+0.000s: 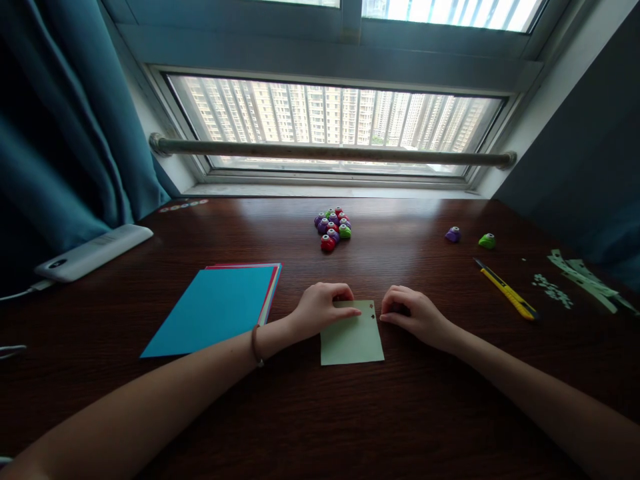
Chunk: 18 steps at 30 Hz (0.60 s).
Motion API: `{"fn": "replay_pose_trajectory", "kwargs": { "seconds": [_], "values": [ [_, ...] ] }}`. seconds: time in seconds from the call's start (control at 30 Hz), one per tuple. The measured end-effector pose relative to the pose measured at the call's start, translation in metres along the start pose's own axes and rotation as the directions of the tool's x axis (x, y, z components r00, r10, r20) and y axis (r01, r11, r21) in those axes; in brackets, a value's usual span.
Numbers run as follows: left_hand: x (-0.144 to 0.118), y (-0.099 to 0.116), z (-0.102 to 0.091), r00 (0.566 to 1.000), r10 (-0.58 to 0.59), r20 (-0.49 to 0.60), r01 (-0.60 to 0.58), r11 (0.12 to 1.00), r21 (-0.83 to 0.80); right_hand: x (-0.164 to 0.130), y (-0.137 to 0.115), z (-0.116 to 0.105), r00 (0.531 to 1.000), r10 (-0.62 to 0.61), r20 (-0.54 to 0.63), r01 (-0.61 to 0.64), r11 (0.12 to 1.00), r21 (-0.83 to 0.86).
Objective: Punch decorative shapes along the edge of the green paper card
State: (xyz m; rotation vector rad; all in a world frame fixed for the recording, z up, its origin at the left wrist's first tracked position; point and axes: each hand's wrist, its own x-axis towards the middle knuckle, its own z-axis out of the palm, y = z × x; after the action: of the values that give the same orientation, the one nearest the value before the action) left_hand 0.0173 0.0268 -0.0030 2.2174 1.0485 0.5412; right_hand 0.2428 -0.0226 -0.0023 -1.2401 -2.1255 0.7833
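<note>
Small pale green square of thin paper (pixel 352 340), flat on the dark brown wooden desk (pixel 350 427), directly below centre of view. Judged light, limp and easily creased or slid on the polished wood; best taken by an edge or corner pinch, or held down flat under the fingertips. Matte surface, straight-cut edges, two tiny punched marks near its far right corner.

Left hand (pixel 320 308) resting on the sheet's far left edge, fingers loosely curled, index fingertip extended flat along the paper, pressing rather than pinching. Right hand (pixel 413 312) just right of the sheet's far right corner, fingers curled inward to a near-closed fist; possibly a small object enclosed beneath, not discernible from this angle.

Left of the sheet: stack of coloured card topped by a bright blue sheet (pixel 215 308); beyond that, a white oblong power bank (pixel 93 252). Beyond the sheet: cluster of small red, purple and green craft punches (pixel 332 228). Right of and beyond the sheet: single purple punch (pixel 453 234) and single green punch (pixel 487 241), well apart from it. Right of the sheet: yellow utility knife (pixel 506 289); farther right, pale green paper strips and scraps (pixel 583 280).
</note>
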Motion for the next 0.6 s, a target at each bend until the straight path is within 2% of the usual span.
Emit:
{"fn": "replay_pose_trajectory", "kwargs": {
  "seconds": [0.13, 0.2, 0.27, 0.33, 0.4, 0.5, 0.6],
  "values": [
    [0.001, 0.001, 0.0, 1.0, -0.006, -0.001, 0.006, 1.0, 0.001, 0.002, -0.004, -0.013, 0.984, 0.065, -0.168, -0.021, 0.967, 0.254],
    [0.001, 0.001, 0.001, 1.0, -0.011, -0.005, 0.011, 1.0, 0.002, 0.004, -0.003, -0.029, 0.945, 0.103, -0.309, 0.011, 0.937, 0.349],
    [0.001, 0.001, 0.001, 1.0, -0.015, -0.009, 0.015, 1.0, 0.003, 0.004, 0.002, -0.053, 0.875, 0.179, -0.45, 0.029, 0.908, 0.418],
    [0.001, 0.001, 0.001, 1.0, -0.017, -0.012, 0.017, 1.0, 0.004, 0.004, 0.014, -0.083, 0.773, 0.321, -0.547, -0.005, 0.865, 0.501],
    [0.001, 0.001, 0.001, 1.0, -0.016, -0.012, 0.016, 1.0, 0.005, -0.001, 0.032, -0.114, 0.624, 0.455, -0.636, -0.056, 0.837, 0.544],
    [0.001, -0.001, 0.001, 1.0, -0.011, -0.014, 0.011, 1.0, 0.007, -0.015, 0.067, -0.154, 0.466, 0.49, -0.737, -0.12, 0.86, 0.496],
    [0.001, -0.002, 0.002, 1.0, -0.001, -0.016, 0.001, 1.0, 0.002, -0.038, 0.103, -0.181, 0.263, 0.453, -0.852, -0.255, 0.884, 0.391]
  ]
}}
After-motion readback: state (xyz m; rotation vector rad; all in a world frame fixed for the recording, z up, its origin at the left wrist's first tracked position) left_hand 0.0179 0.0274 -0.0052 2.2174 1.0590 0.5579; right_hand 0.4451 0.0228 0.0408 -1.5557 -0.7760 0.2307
